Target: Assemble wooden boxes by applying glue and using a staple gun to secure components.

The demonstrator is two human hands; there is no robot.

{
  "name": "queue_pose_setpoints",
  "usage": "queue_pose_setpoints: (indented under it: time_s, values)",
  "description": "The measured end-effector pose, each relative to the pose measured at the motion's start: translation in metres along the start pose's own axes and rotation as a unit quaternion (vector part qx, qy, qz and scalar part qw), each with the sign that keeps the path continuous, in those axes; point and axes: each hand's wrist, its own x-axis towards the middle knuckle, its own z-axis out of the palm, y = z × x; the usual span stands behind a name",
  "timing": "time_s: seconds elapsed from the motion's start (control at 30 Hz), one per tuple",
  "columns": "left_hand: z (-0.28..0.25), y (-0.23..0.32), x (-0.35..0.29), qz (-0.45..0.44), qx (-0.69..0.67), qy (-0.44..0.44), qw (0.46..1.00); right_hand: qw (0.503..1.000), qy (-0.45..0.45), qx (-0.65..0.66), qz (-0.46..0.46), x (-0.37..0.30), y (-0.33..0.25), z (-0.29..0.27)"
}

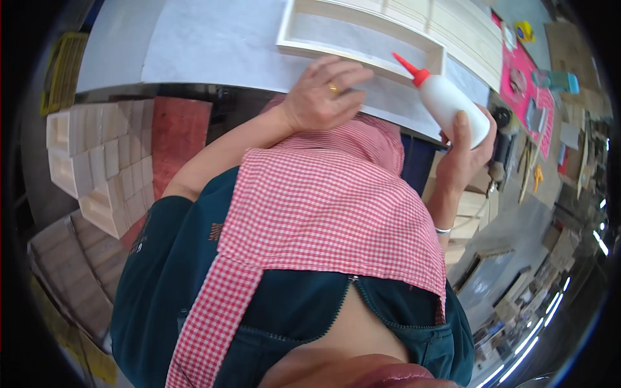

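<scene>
My right hand (469, 145) is wrapped round a white squeeze bottle (453, 107) with a red cap and a long red nozzle. The bottle leans, its nozzle pointing up and left over the right end of a shallow wooden frame (283, 29). That pale rectangular frame lies on the light grey worktable (194, 48). Beside the frame's near rail is my left hand (326, 94), wearing a gold ring. Its fingers are loosely bent, a little blurred, and a gap shows between thumb and forefinger. Nothing is visible in it.
Pale wooden strips (466, 35) lie beyond the frame. Stacked wooden boxes (97, 152) stand at the left near a reddish board (178, 142). At the right are a pink sheet (514, 71), a yellow tape roll (524, 31) and a clear blue-green container (556, 81).
</scene>
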Motion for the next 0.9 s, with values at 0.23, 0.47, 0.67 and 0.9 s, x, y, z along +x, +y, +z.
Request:
queue_pose_setpoints:
  time_s: [0.23, 0.47, 0.67, 0.9]
  values:
    - [-0.014, 0.001, 0.000, -0.050, -0.047, -0.136, 0.988, 0.984, -0.160, 0.018, -0.081, -0.010, -0.016, 0.084]
    - [-0.004, -0.003, -0.011, -0.092, -0.099, -0.166, 0.977, 0.977, -0.174, 0.043, -0.116, -0.011, -0.017, 0.109]
    - [-0.010, -0.001, -0.005, -0.062, -0.060, -0.142, 0.986, 0.981, -0.152, 0.009, -0.116, -0.008, -0.015, 0.096]
    - [-0.006, -0.002, 0.000, -0.028, -0.061, -0.088, 0.994, 0.985, -0.115, -0.058, -0.117, -0.005, -0.011, 0.060]
